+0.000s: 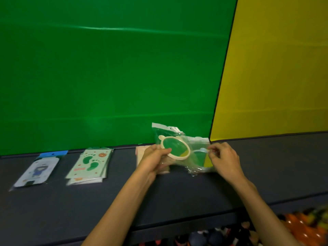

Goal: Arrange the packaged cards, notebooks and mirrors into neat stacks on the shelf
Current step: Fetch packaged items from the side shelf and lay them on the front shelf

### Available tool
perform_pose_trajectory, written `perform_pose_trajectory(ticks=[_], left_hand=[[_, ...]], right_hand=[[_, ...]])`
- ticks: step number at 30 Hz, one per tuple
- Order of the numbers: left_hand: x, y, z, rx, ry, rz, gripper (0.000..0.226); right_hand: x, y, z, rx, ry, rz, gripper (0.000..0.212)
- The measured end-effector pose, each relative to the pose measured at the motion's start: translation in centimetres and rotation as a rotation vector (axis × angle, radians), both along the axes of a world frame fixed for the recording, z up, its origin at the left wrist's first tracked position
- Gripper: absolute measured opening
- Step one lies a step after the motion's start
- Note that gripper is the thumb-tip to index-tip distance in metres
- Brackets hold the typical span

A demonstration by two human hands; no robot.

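My left hand [154, 159] grips a round cream-framed mirror [174, 147] in a clear plastic bag and holds it tilted above the dark shelf [124, 197]. My right hand [224, 158] pinches the bag of a second packaged mirror [201, 157] that lies just right of the first. A pinkish packaged item [141, 154] lies flat under my left hand and is mostly hidden. Further left sits a stack of footprint-patterned notebooks [89, 165], and at the far left a packaged card [38, 172] with a blue header.
A green backdrop [106, 68] stands behind the shelf, and a yellow panel [275, 68] to the right. Below the shelf's front edge, orange and dark packaged goods [298, 226] fill a lower level.
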State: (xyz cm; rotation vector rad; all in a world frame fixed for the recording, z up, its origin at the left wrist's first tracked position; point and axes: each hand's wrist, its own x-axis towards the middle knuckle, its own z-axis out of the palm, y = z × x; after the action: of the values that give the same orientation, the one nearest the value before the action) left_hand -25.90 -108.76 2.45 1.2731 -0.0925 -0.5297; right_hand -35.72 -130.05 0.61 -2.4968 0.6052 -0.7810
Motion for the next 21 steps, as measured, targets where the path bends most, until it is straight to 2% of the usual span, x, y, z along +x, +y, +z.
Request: perform_pose_trajectory(ticks=[3, 5, 12, 16, 21], left_hand=[[-0.5, -3.4, -0.6, -0.016, 0.043, -0.043, 0.024], [-0.7, -5.3, -1.2, 0.002, 0.034, -0.035, 0.019], [-0.7, -8.3, -2.9, 0.255, -0.141, 0.03, 0.015], [-0.1, -8.5, -3.3, 0.554, -0.337, 0.032, 0.025], [-0.6, -8.6, -3.0, 1.069, -0.704, 0.028, 0.051]], right_hand=[[-1.4, -2.3, -0.1, -0.004, 0.025, -0.003, 0.02], [-2.1, -3.4, -0.2, -0.011, 0.033, 0.004, 0.018], [-3.0, -5.0, -0.8, 0.002, 0.05, 0.028, 0.018], [-2.8, -5.0, -0.9, 0.01, 0.055, 0.057, 0.018], [-2.2, -4.3, -1.0, -0.012, 0.052, 0.097, 0.021]])
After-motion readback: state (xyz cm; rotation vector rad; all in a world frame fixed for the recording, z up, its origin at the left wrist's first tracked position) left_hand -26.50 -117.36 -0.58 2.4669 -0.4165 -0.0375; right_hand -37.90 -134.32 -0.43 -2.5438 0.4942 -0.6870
